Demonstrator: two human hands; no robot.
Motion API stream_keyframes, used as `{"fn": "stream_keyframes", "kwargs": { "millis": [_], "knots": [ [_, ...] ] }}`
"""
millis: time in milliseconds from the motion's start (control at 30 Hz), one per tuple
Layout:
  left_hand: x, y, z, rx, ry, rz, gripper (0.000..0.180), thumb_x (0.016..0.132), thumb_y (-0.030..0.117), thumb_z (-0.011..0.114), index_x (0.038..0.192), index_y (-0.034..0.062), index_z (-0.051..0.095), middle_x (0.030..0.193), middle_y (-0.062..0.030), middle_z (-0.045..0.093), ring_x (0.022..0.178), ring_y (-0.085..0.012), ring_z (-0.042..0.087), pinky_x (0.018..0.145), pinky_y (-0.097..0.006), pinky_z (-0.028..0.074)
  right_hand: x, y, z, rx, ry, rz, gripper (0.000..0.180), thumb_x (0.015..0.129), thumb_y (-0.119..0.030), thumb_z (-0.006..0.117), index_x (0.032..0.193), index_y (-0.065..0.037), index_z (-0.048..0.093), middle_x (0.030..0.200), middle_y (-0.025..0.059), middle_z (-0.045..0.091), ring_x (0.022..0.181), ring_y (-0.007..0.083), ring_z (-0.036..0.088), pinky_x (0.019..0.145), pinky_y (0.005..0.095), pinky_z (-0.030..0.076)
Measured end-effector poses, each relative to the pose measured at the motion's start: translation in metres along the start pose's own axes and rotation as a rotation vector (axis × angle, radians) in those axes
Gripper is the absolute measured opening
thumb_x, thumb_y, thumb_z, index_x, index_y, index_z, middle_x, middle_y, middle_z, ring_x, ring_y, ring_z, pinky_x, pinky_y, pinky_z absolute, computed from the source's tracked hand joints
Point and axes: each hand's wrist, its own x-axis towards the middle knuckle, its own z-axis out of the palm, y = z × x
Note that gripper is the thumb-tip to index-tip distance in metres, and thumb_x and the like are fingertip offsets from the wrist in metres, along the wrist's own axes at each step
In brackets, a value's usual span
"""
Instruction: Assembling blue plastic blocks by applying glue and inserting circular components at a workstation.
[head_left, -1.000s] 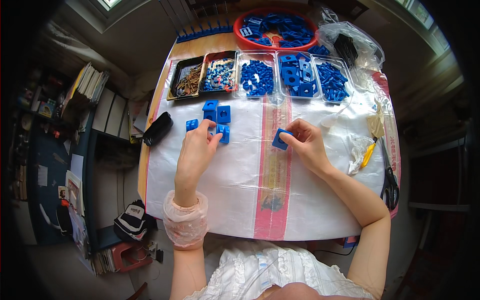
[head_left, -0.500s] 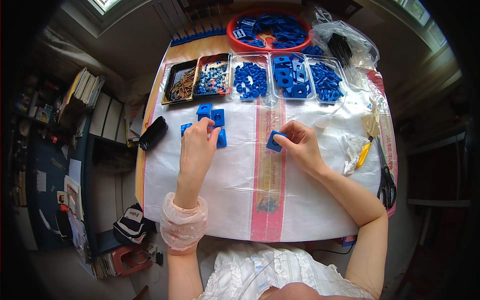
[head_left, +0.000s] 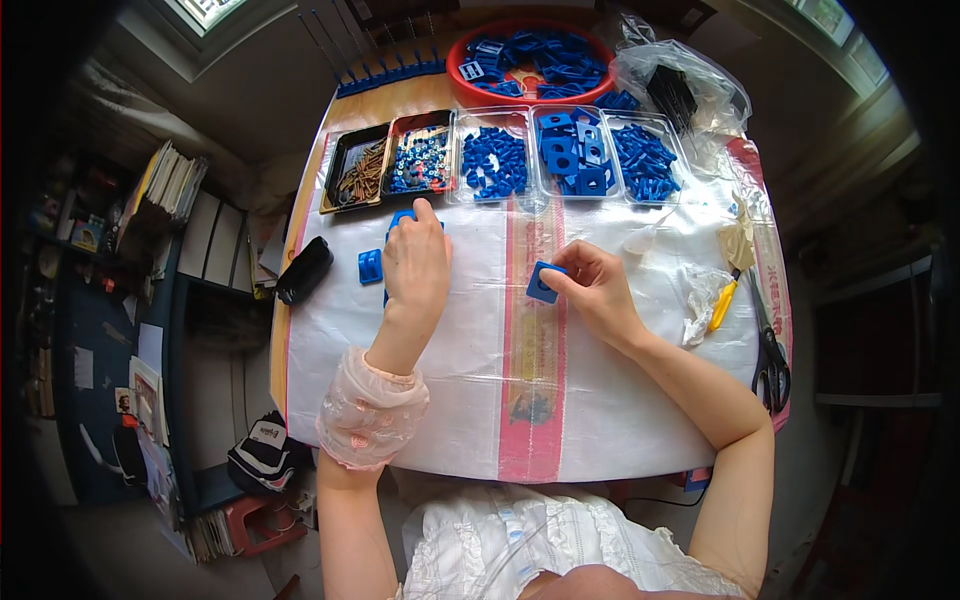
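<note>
My right hand point(head_left: 597, 292) pinches a small square blue plastic plate point(head_left: 542, 282) just above the white sheet point(head_left: 450, 380) on the table. My left hand point(head_left: 416, 268) lies palm down over a cluster of blue plastic pieces, its fingertips reaching toward the trays; one blue piece point(head_left: 370, 266) lies uncovered just left of it and another point(head_left: 401, 216) peeks out by the fingertips. Whether the left hand grips anything is hidden under the palm.
A row of trays runs along the far side: brown screws point(head_left: 358, 176), small mixed hardware point(head_left: 419, 163), and three clear trays of blue parts point(head_left: 495, 163), point(head_left: 570, 155), point(head_left: 643, 160). Behind stands a red bowl point(head_left: 535, 60). Scissors point(head_left: 770, 345), a yellow tool point(head_left: 722, 305) and a black case point(head_left: 304, 270) lie at the sides.
My left hand has slid farther over the blue pieces toward the trays. The right hand keeps hold of the blue plate, nearly in place.
</note>
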Motion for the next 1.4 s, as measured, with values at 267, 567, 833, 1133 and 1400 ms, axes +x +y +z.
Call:
{"fn": "stream_keyframes", "kwargs": {
  "millis": [267, 567, 833, 1133, 1400],
  "knots": [
    [0.003, -0.012, -0.019, -0.343, -0.194, -0.074, 0.024, 0.089, 0.008, 0.064, 0.106, -0.0026, 0.051, 0.082, -0.0298, 0.066, 0.082, -0.0456, 0.067, 0.072, -0.05, 0.055, 0.0, 0.002, -0.001, -0.028, 0.007, 0.0, 0.012, 0.089, -0.013, 0.071, 0.09, -0.002, 0.066, 0.077, -0.0015, 0.065, 0.067, 0.001, 0.054, 0.058, 0.0185, 0.043],
    [0.001, -0.03, -0.013, -0.36, -0.161, -0.089, 0.02, 0.089, 0.006, 0.063, 0.106, -0.0011, 0.057, 0.084, -0.028, 0.068, 0.082, -0.0458, 0.067, 0.074, -0.05, 0.054, 0.0, 0.0, 0.001, -0.015, -0.002, 0.005, 0.012, 0.089, -0.013, 0.071, 0.089, -0.002, 0.066, 0.077, -0.0019, 0.064, 0.067, 0.0005, 0.053, 0.058, 0.0182, 0.041],
    [0.029, -0.066, -0.009, -0.255, 0.072, -0.048, 0.018, 0.087, 0.012, 0.069, 0.099, -0.0006, 0.067, 0.085, -0.0161, 0.069, 0.08, -0.0294, 0.068, 0.073, -0.039, 0.053, 0.0, -0.003, 0.001, -0.008, -0.009, 0.008, 0.012, 0.089, -0.012, 0.071, 0.09, -0.002, 0.065, 0.078, -0.0013, 0.065, 0.069, 0.0008, 0.055, 0.059, 0.018, 0.043],
    [0.032, -0.047, -0.002, -0.091, -0.112, -0.081, 0.035, 0.08, 0.026, 0.079, 0.105, 0.0052, 0.067, 0.1, -0.0133, 0.068, 0.099, -0.03, 0.066, 0.086, -0.041, 0.053, -0.001, -0.006, 0.0, -0.008, -0.009, 0.023, 0.011, 0.09, -0.011, 0.07, 0.091, -0.001, 0.065, 0.079, -0.001, 0.065, 0.07, 0.0011, 0.056, 0.06, 0.018, 0.044],
    [0.032, -0.05, -0.007, -0.232, -0.074, -0.068, 0.032, 0.083, 0.019, 0.07, 0.111, 0.0025, 0.064, 0.101, -0.0199, 0.07, 0.093, -0.0333, 0.069, 0.084, -0.04, 0.054, 0.0, -0.002, 0.0, -0.021, -0.01, 0.015, 0.011, 0.09, -0.011, 0.071, 0.091, -0.001, 0.065, 0.079, -0.0008, 0.066, 0.071, 0.0013, 0.057, 0.061, 0.0182, 0.045]
  ]
}}
